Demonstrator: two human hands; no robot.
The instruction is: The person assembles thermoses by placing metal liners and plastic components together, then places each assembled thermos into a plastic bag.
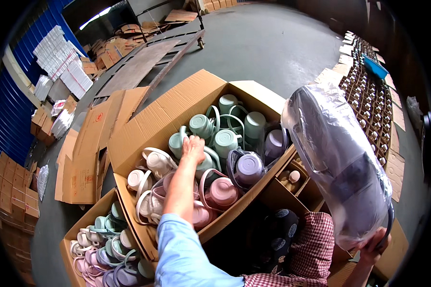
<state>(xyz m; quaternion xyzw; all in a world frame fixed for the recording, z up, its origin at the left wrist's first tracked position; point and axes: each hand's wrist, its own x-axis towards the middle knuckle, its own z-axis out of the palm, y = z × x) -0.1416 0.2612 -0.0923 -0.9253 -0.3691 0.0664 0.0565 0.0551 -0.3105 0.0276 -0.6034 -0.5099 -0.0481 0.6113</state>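
My left hand (193, 147) reaches into a large open cardboard box (177, 107) and rests on a pale green jug (203, 162) among several green, pink, cream and purple jugs with loop handles. A purple jug (248, 168) and a pink jug (221, 191) lie just right of my arm. My right hand (374, 246), low at the right, grips the bottom end of a long clear plastic bag (340, 158) with dark items inside, held upright.
A second open box (76, 234) of mixed pastel jugs stands at the lower left. Flattened cartons (84, 158) lie left on the grey concrete floor. Rows of small brown boxes (368, 100) run along the right. A wooden pallet (143, 62) and stacked white packs (57, 57) sit behind.
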